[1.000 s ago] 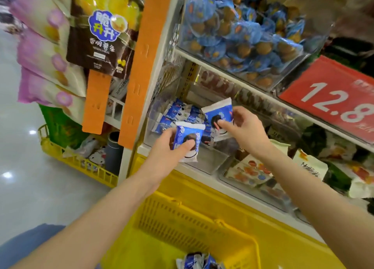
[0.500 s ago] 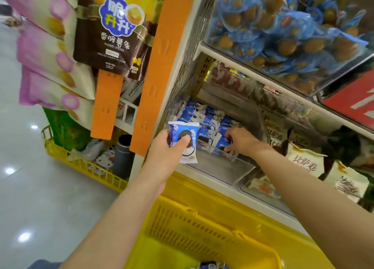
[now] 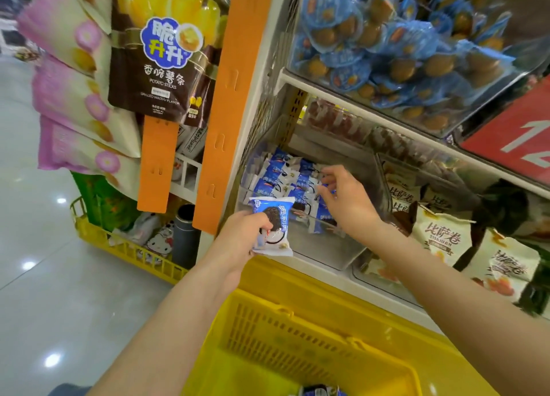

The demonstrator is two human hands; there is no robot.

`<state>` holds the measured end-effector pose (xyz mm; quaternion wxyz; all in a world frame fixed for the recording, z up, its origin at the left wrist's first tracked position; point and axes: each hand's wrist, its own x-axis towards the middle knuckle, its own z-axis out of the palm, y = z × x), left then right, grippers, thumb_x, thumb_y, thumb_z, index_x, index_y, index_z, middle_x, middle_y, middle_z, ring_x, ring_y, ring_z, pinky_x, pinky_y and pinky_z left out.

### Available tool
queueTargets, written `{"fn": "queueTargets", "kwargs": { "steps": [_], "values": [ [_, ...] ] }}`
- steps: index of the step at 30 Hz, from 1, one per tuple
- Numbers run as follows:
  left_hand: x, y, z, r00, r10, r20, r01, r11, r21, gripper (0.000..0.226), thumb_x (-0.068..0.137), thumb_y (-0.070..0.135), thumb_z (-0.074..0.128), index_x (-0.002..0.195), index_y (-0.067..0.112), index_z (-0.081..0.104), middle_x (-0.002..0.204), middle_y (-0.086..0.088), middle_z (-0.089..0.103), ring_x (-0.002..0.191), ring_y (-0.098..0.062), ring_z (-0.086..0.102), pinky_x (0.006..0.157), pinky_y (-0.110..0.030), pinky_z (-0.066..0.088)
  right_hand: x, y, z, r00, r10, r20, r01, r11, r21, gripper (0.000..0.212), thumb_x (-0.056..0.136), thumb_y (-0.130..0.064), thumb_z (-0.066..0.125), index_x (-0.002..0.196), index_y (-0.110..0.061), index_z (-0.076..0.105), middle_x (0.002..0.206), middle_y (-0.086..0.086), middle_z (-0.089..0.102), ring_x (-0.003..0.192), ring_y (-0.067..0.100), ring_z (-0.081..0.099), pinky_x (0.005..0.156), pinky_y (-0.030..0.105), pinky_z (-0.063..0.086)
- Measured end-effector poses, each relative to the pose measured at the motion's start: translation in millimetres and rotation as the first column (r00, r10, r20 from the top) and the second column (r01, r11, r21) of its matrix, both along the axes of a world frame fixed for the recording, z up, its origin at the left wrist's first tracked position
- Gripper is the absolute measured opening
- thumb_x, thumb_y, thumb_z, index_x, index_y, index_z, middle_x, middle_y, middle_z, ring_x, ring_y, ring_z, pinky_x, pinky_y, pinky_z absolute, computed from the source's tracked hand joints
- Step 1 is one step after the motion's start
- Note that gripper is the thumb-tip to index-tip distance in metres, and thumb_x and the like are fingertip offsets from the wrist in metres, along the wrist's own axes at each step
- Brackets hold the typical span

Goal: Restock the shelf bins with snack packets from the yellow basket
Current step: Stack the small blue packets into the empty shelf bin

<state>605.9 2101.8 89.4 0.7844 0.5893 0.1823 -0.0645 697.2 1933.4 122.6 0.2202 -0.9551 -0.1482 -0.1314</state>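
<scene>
gripping snack packet (image 3: 272, 220) in left hand (image 3: 241, 235) at bin (image 3: 327, 246) front, poking stacked row (image 3: 276, 175) with right hand (image 3: 345, 199) (grasp not discernible), risking tipping the row.

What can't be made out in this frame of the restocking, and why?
All head view.
1. How many snack packets lie in the yellow basket: bottom edge cuts them off.
2. Whether the right hand pinches anything in the clear bin: its fingers blur among the binned packets.
3. Full number on the red price sign: right edge cuts it.
4. Part of the held packet's print: the left hand covers it.
</scene>
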Motion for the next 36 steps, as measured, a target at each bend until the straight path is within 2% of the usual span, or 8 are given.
{"fn": "queueTargets", "kwargs": {
  "steps": [2, 7, 10, 14, 22, 28, 33, 36],
  "values": [
    [-3, -4, -1, 1.000, -0.014, -0.004, 0.014, 1.000, 0.019, 0.015, 0.084, -0.001, 0.049, 0.071, 0.007, 0.050, 0.068, -0.009, 0.048, 0.070, -0.020, 0.047, 0.062, -0.028, 0.037, -25, 10, 5, 0.996, 0.094, -0.009, -0.093, 0.990, 0.103, 0.024, 0.097, -0.025, 0.048, 0.117, -0.016, 0.054, 0.090, -0.010, 0.059, 0.079, 0.006, 0.058, 0.076, 0.021, 0.048],
    [-16, -18, -2, 0.988, -0.117, 0.097, 0.121, 0.992, -0.043, 0.026, 0.083, -0.005, 0.048, 0.107, 0.004, 0.055, 0.093, -0.013, 0.061, 0.079, -0.018, 0.057, 0.058, -0.023, 0.043, -73, 14, 3, 0.904, 0.237, -0.355, -0.111, 0.934, 0.341, 0.028, 0.095, -0.030, 0.050, 0.118, -0.015, 0.055, 0.104, 0.001, 0.066, 0.090, 0.013, 0.063, 0.078, 0.029, 0.053],
    [-23, -26, -3, 0.982, -0.131, 0.134, 0.143, 0.986, -0.090, 0.030, 0.085, -0.004, 0.052, 0.110, 0.012, 0.056, 0.102, -0.008, 0.066, 0.093, -0.017, 0.062, 0.070, -0.027, 0.046, -87, 6, 0, 0.839, 0.313, -0.445, -0.092, 0.888, 0.451, 0.029, 0.086, -0.023, 0.065, 0.112, -0.021, 0.053, 0.106, -0.002, 0.067, 0.090, 0.007, 0.064, 0.072, 0.015, 0.053],
    [-30, -34, -8, 0.981, -0.121, 0.151, 0.146, 0.976, -0.164, 0.027, 0.087, 0.000, 0.053, 0.106, 0.019, 0.057, 0.094, -0.004, 0.068, 0.081, -0.013, 0.067, 0.065, -0.027, 0.049, -97, -6, -2, 0.831, 0.347, -0.435, -0.138, 0.885, 0.444, 0.031, 0.084, -0.014, 0.067, 0.113, -0.022, 0.057, 0.103, -0.007, 0.065, 0.089, -0.002, 0.061, 0.075, 0.009, 0.050],
    [-27, -34, -13, 0.878, -0.170, 0.448, -0.038, 0.907, 0.419, 0.011, 0.091, 0.019, 0.056, 0.091, 0.029, 0.052, 0.092, 0.009, 0.061, 0.083, 0.001, 0.060, 0.064, -0.011, 0.047, -100, -29, 3, 0.873, 0.293, -0.390, -0.182, 0.937, 0.299, 0.024, 0.086, -0.026, 0.065, 0.098, -0.041, 0.052, 0.097, -0.013, 0.061, 0.088, 0.000, 0.060, 0.080, 0.016, 0.051],
    [2, -15, -4, 0.785, -0.331, 0.523, -0.270, 0.578, 0.770, 0.033, 0.093, 0.027, 0.049, 0.126, 0.024, 0.045, 0.123, 0.009, 0.049, 0.114, -0.004, 0.046, 0.096, -0.022, 0.038, -61, -38, 33, 0.973, 0.128, -0.190, -0.086, 0.973, 0.215, 0.028, 0.090, -0.026, 0.059, 0.118, -0.027, 0.058, 0.106, -0.009, 0.063, 0.096, 0.009, 0.060, 0.089, 0.030, 0.050],
    [31, 7, -16, 0.775, -0.447, 0.447, -0.366, 0.260, 0.894, 0.030, 0.097, 0.027, 0.042, 0.126, 0.022, 0.047, 0.124, 0.007, 0.050, 0.115, -0.009, 0.043, 0.096, -0.021, 0.031, -4, -22, 33, 0.986, 0.044, -0.163, -0.014, 0.984, 0.180, 0.031, 0.088, -0.027, 0.063, 0.119, -0.021, 0.062, 0.104, -0.005, 0.064, 0.093, 0.007, 0.058, 0.080, 0.018, 0.041],
    [35, 16, -26, 0.733, -0.514, 0.445, -0.406, 0.194, 0.893, 0.027, 0.097, 0.024, 0.041, 0.121, 0.021, 0.052, 0.117, 0.007, 0.053, 0.111, -0.009, 0.045, 0.095, -0.020, 0.030, 25, -4, 18, 0.968, 0.066, -0.242, -0.042, 0.994, 0.106, 0.032, 0.086, -0.027, 0.066, 0.116, -0.018, 0.061, 0.101, -0.003, 0.061, 0.089, 0.007, 0.054, 0.067, 0.013, 0.041]
  ]
}}
